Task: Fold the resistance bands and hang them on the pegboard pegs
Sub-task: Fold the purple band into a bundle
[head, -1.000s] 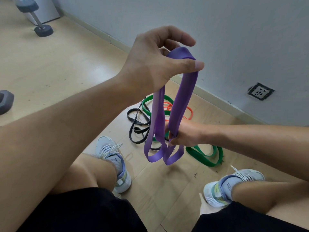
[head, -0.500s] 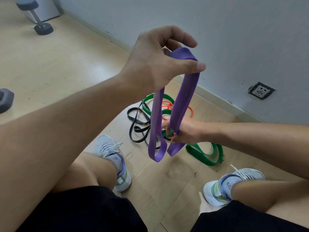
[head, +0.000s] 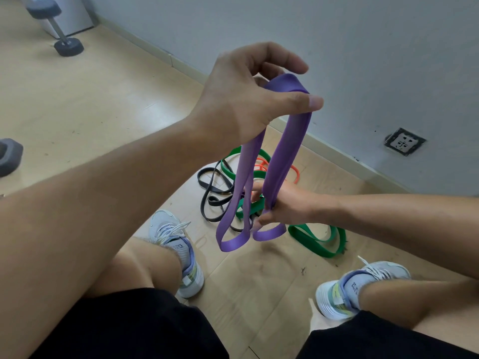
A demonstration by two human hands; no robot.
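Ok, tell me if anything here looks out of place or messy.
Yes: the green, black and orange bands lie tangled in a heap on the floor by the wall, not hung. The purple band is held between the left hand and right hand, its two bottom loops uneven.

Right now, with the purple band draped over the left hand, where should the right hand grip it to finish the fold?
Probably low on the purple band, just above its two hanging loops, coming from the right. The left hand already holds the top bend, and the right hand pinches only one strand pair; gathering both would even the loops.
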